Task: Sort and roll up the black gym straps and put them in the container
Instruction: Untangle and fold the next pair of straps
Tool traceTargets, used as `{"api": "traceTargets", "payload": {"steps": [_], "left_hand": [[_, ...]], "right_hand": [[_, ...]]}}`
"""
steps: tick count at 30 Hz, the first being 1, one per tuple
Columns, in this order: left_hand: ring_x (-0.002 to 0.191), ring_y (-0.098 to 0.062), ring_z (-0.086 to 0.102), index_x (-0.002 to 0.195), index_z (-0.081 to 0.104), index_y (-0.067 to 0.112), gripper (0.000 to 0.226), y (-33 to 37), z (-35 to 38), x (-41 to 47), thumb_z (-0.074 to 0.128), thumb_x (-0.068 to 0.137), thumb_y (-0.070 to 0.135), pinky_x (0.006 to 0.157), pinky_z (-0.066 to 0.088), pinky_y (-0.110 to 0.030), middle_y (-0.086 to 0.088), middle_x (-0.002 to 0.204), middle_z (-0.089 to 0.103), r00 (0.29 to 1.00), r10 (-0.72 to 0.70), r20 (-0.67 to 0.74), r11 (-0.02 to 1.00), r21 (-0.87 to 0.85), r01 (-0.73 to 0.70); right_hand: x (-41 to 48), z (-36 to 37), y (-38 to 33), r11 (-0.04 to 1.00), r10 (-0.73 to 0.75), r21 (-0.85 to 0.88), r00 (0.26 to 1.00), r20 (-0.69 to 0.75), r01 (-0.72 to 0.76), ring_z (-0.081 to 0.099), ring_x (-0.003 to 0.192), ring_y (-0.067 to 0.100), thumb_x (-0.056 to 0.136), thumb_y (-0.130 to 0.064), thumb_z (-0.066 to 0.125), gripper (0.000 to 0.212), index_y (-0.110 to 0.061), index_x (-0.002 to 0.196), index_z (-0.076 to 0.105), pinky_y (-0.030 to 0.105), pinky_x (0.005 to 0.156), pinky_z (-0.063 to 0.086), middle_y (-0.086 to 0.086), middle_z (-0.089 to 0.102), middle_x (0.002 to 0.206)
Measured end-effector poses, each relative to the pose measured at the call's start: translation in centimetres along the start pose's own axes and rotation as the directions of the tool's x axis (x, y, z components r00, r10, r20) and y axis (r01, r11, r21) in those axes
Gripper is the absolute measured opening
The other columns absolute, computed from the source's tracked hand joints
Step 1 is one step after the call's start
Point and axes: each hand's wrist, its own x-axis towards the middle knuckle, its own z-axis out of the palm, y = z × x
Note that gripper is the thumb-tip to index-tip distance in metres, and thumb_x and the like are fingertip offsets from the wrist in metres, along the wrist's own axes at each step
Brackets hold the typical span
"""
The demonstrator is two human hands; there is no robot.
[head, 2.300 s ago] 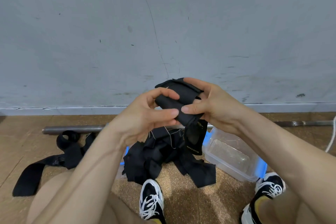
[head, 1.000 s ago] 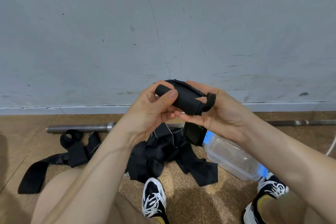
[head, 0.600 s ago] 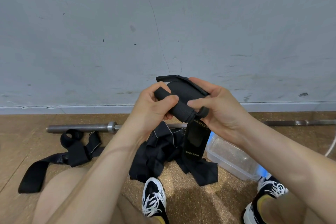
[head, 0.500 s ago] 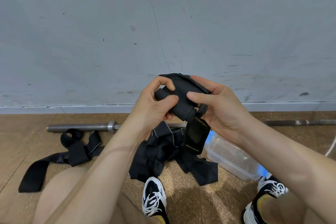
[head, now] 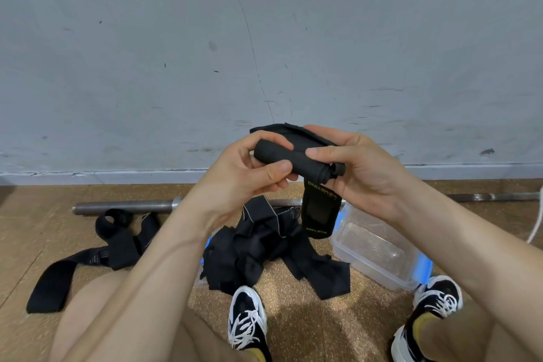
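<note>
I hold a partly rolled black gym strap (head: 296,160) in front of me with both hands. My left hand (head: 244,176) pinches the left end of the roll. My right hand (head: 352,167) grips its right end, thumb on top. The strap's loose tail with printed lettering (head: 318,211) hangs down below the roll. A heap of unrolled black straps (head: 264,250) lies on the floor between my feet. Another long black strap (head: 97,247) lies spread out at the left. A clear plastic container (head: 379,250) with blue clips sits on the floor at the right, with nothing visible inside.
A steel barbell (head: 126,207) lies along the floor at the foot of the grey wall (head: 264,53). My two black-and-white shoes (head: 248,323) and knees fill the lower view. A white cord (head: 536,223) hangs at the right edge.
The roll has been turned between my fingers and looks tighter. My hands shifted their grip along it, and the lettered tail still hangs below.
</note>
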Motion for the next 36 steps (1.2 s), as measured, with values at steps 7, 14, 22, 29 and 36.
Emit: {"api": "traceTargets", "payload": {"steps": [7,14,22,29,36], "left_hand": [[0.078,-0.02,0.067,0.084,0.063,0.015,0.02,-0.5,0.5,0.4,0.078,0.078,0.026,0.077,0.056,-0.03,-0.011,0.081,0.065,0.998,-0.007,-0.067,1.0,0.003,0.008],[0.07,-0.013,0.064,0.075,0.053,0.013,0.022,-0.6,1.0,0.7,0.069,0.085,0.001,0.067,0.056,-0.029,-0.003,0.074,0.058,0.976,-0.007,-0.22,0.99,-0.136,-0.023],[0.069,-0.019,0.067,0.088,0.051,0.014,0.024,-1.0,2.0,0.9,0.063,0.088,-0.007,0.067,0.061,-0.035,-0.006,0.077,0.063,0.948,-0.032,-0.318,0.999,-0.027,0.025],[0.062,-0.013,0.064,0.088,0.062,0.016,0.015,-0.8,1.4,0.9,0.076,0.082,0.019,0.059,0.056,-0.024,-0.003,0.078,0.063,0.962,-0.072,-0.263,0.997,-0.033,0.066],[0.101,-0.005,0.058,0.141,0.039,0.036,0.088,-1.1,1.2,0.3,0.089,0.069,0.033,0.087,0.053,-0.028,0.011,0.126,0.052,0.972,0.073,-0.225,0.838,0.542,0.063]], "right_hand": [[-0.1,0.6,0.9,0.99,0.074,0.121,0.997,-0.007,-0.073,0.07,0.095,0.029,0.089,0.014,0.051,0.049,-0.006,0.133,0.058,0.043,0.077,0.062,0.019,0.067,0.125],[-0.2,1.1,1.7,0.998,0.065,0.009,0.998,0.022,-0.066,0.065,0.117,0.029,0.085,-0.005,0.067,0.062,-0.015,0.144,0.049,0.053,0.086,0.058,0.01,0.065,0.13],[-0.1,1.3,2.6,0.869,-0.204,-0.472,0.977,-0.066,0.149,0.069,0.107,0.009,0.084,0.006,0.071,0.076,-0.025,0.147,0.044,0.034,0.094,0.056,-0.004,0.067,0.124],[0.3,0.9,2.1,0.957,-0.141,-0.275,0.979,-0.145,0.097,0.073,0.093,0.022,0.084,0.011,0.068,0.058,-0.016,0.134,0.058,0.034,0.072,0.062,0.01,0.071,0.116],[0.9,0.2,1.4,0.997,-0.07,-0.036,0.981,-0.181,0.064,0.072,0.088,0.027,0.084,0.011,0.065,0.051,-0.004,0.133,0.059,0.034,0.065,0.061,0.019,0.069,0.119]]}}
